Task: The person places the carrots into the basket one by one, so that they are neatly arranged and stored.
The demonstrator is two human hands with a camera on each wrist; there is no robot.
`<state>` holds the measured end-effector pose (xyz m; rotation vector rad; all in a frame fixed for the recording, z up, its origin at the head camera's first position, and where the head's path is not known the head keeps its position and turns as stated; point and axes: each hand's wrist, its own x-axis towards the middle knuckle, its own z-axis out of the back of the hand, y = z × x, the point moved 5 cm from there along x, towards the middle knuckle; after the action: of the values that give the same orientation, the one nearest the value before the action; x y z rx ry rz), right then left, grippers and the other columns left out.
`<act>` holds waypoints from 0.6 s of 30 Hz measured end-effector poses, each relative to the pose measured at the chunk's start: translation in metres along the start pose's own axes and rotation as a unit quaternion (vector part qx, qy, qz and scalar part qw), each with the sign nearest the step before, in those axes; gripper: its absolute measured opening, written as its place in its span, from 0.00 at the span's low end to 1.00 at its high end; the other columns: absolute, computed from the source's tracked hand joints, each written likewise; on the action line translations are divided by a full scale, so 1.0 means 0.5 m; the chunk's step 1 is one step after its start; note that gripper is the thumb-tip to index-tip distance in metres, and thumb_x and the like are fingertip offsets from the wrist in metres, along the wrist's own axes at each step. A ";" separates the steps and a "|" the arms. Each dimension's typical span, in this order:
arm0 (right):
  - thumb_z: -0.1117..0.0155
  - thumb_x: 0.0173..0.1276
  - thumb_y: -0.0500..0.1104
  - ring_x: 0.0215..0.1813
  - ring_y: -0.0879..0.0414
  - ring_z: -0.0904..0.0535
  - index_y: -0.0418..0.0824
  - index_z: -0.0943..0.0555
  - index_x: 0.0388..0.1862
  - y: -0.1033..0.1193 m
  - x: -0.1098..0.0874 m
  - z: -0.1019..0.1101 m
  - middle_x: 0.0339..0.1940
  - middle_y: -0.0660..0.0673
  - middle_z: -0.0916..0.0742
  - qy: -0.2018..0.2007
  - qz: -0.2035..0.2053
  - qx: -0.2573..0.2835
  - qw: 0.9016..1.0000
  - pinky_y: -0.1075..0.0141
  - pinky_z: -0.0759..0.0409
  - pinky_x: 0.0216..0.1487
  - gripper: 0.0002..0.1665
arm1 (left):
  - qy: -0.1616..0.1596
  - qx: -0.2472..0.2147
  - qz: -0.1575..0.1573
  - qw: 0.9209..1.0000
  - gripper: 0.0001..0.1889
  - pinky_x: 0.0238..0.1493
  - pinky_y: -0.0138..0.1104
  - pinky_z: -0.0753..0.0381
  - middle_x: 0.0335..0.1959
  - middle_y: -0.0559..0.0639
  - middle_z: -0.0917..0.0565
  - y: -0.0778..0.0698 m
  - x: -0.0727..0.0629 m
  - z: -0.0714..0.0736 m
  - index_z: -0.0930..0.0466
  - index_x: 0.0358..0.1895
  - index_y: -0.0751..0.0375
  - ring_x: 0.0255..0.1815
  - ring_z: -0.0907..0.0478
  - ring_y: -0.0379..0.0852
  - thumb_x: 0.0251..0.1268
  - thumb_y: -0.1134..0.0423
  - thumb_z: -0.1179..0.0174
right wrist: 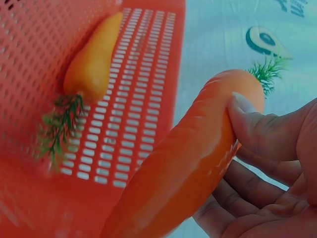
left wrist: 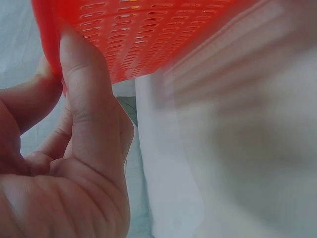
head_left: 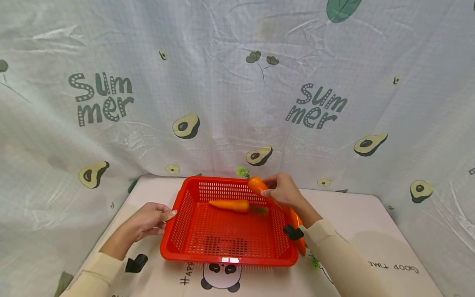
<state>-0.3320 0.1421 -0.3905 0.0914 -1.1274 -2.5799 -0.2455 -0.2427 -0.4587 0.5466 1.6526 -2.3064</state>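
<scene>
A red plastic basket with slotted walls stands on the table. My left hand pinches its left rim, the thumb over the edge in the left wrist view. Above the basket's back right corner, my right hand grips an orange carrot by its thick end, thumb on top. Green leaves show at that end. Inside the basket, near the back wall, lies a second, lighter orange carrot with its leafy top to the right. Another carrot lies outside along the right wall, partly hidden by the right wrist.
The pale table carries printed words and a panda in front of the basket. Behind and at both sides hangs a cloth printed with avocados. Green leaves stick out by the basket's front right corner.
</scene>
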 end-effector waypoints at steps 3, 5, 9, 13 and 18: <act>0.26 0.65 0.33 0.38 0.52 0.13 0.29 0.13 0.53 0.010 0.009 -0.012 0.41 0.36 0.08 0.009 0.008 0.000 1.000 0.59 0.12 0.45 0.18 | 0.000 0.000 -0.001 1.000 0.17 0.33 0.34 0.14 0.35 0.52 0.18 -0.003 0.001 0.000 0.22 0.54 0.72 0.33 0.22 0.45 0.77 0.58 0.40; 0.26 0.65 0.34 0.38 0.53 0.13 0.30 0.13 0.53 0.014 0.012 -0.019 0.41 0.37 0.08 0.012 0.006 -0.005 1.000 0.59 0.13 0.45 0.18 | 0.001 0.000 -0.003 1.000 0.17 0.33 0.34 0.14 0.35 0.52 0.17 -0.006 0.001 -0.002 0.22 0.54 0.72 0.32 0.22 0.45 0.77 0.58 0.40; 0.25 0.64 0.34 0.39 0.52 0.12 0.29 0.13 0.54 0.025 0.020 -0.031 0.41 0.38 0.08 0.015 0.010 -0.015 1.000 0.58 0.12 0.47 0.19 | 0.001 0.000 -0.006 1.000 0.17 0.33 0.34 0.14 0.35 0.52 0.18 -0.014 0.001 -0.003 0.22 0.53 0.72 0.32 0.22 0.45 0.77 0.58 0.40; 0.24 0.63 0.35 0.39 0.53 0.12 0.29 0.13 0.54 0.033 0.026 -0.049 0.41 0.38 0.08 0.025 0.023 -0.022 0.999 0.59 0.12 0.45 0.20 | -0.003 0.001 -0.004 1.000 0.16 0.32 0.33 0.15 0.33 0.51 0.19 -0.015 0.000 0.000 0.22 0.52 0.71 0.31 0.23 0.45 0.77 0.58 0.40; 0.24 0.62 0.33 0.36 0.55 0.13 0.29 0.12 0.51 0.039 0.030 -0.077 0.39 0.38 0.08 0.042 0.049 -0.018 0.998 0.61 0.13 0.42 0.18 | 0.003 -0.001 -0.002 1.000 0.16 0.31 0.33 0.15 0.33 0.51 0.18 -0.006 -0.002 0.003 0.21 0.52 0.71 0.30 0.23 0.44 0.77 0.58 0.40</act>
<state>-0.3340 0.0979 -0.4016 0.1302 -1.0299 -2.4836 -0.2460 -0.2430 -0.4555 0.5506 1.6598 -2.3072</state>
